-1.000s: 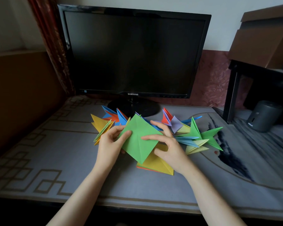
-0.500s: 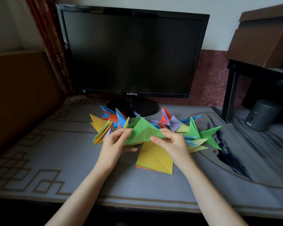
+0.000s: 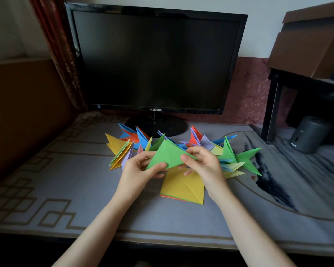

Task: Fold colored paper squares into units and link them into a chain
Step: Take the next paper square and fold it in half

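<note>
Head view: a long chain (image 3: 228, 153) lies near the desk's (image 3: 75, 182) far edge, left hand (image 3: 141, 171) and right hand (image 3: 203, 164) pinch a half-folded green square (image 3: 168, 155), and a yellow-topped stack (image 3: 181, 188) waits unfolded.

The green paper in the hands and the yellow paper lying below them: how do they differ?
The green paper is held up by the left hand and right hand, each pinching one end; the yellow paper lies flat on the table mat. The green paper is folded into a triangle; the yellow paper is spread out, showing a diagonal crease. Both are creased coloured paper.
</note>
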